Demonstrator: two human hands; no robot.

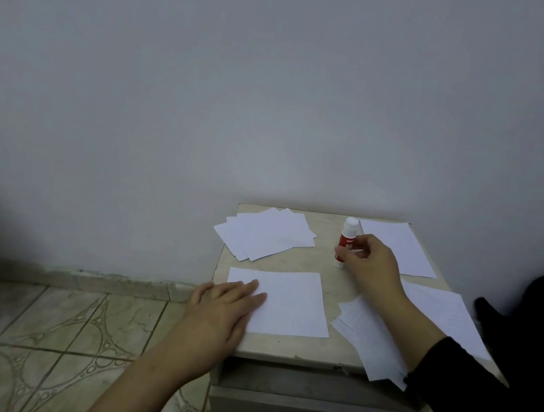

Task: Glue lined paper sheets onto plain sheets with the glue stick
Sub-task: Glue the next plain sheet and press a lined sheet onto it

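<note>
Two hands work over a small table (283,348) that stands against a gray wall (209,83). Largest on the tabletop is the square sheet (291,302) near the front edge. The left hand (220,310) lies flat on its left side, fingers straight and close together, pressing the paper down. At the back left sits a loose pile of sheets (266,233), fanned out and partly hanging over the table's edge. Another sheet (399,246) lies at the back right, and more papers (435,321) lie on the right side, partly hidden under the right arm. Whether any of these sheets have lines is too faint to tell.

Smallest is the glue stick (347,241), standing upright with its white cap on, between the pile and the back right sheet. The right hand (369,265) has its fingers curled round the red lower part, thumb on the left side. The hand covers some of the stick's label. The right arm comes in from the right in a dark sleeve (453,382), which covers a corner of the papers. The left arm is bare and reaches in from below, over the tiled floor (52,334).
</note>
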